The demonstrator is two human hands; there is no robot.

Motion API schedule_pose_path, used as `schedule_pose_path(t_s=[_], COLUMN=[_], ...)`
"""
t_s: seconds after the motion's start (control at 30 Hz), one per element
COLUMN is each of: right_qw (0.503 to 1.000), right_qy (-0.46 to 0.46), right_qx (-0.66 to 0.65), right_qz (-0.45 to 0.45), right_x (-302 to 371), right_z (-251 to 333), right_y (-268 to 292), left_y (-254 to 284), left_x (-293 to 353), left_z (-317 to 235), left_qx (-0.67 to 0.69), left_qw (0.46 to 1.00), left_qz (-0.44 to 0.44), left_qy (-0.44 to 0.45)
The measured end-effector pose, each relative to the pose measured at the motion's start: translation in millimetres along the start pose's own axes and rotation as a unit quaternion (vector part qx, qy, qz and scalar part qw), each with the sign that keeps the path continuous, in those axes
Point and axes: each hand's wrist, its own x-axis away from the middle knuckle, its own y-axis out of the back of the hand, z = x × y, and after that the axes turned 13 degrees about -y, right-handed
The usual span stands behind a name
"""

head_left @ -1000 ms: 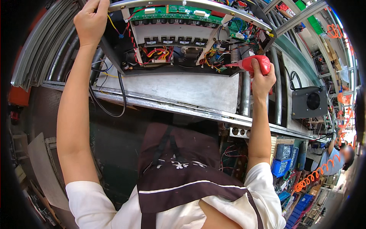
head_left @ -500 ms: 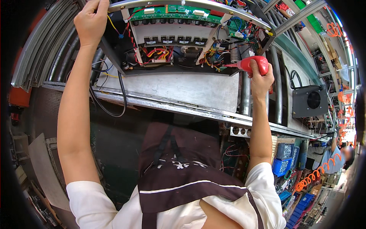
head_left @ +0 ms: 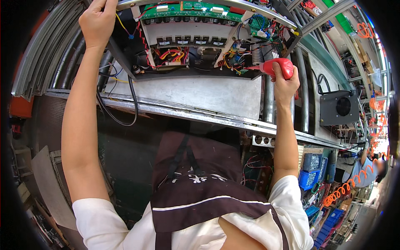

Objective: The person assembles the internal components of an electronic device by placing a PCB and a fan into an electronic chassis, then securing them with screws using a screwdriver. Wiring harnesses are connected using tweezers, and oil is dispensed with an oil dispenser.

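Electronics chassis [head_left: 186,76] stands open-sided on the metal worktop [head_left: 191,98], in front of the person; it is dark outside and crowded inside. A long green circuit board [head_left: 196,13] runs across its upper part, above a row of black components [head_left: 182,41] on a pale plate, and below them lie bundles of coloured wires [head_left: 177,55]. For good work, the frame should first be steady, and the left hand [head_left: 98,23] seems well placed for this: it grips the upper left end of the metal rail [head_left: 271,16]. The right hand [head_left: 285,85] has its fingers closed around a red squeeze bottle [head_left: 284,68], near the lower right corner of the chassis. It would be better, I think, to press this glossy, rounded body slowly, so that the contents come in small amount. Smallest is the thin nozzle [head_left: 255,68], which points left, toward wires and little parts in that corner; whether its tip touches them, I cannot tell. It should be aimed exactly, with a calm wrist, and without pulling any wire.
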Motion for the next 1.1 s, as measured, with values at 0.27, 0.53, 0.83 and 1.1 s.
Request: schedule_pose_path(t_s=[0.27,0.53,0.83,1.1], right_qw=[0.998,0.784,0.701,0.835], right_qy=[0.032,-0.315,-0.222,-0.094], right_qx=[-0.007,-0.528,-0.628,-0.148], right_qz=[-0.056,-0.084,-0.256,-0.522], right_x=[43,98,145,204], right_z=[-19,-50,-31,-65], right_y=[12,58,223,390], left_y=[2,-2,-13,-11], left_x=[2,3,6,-3], left_z=[11,65,97,88], left_qx=[-0.017,-0.093,-0.11,-0.123], left_qw=[1.0,0.992,0.983,0.981], left_qz=[0.012,0.084,0.137,0.147], left_qy=[0.004,0.036,0.05,0.036])
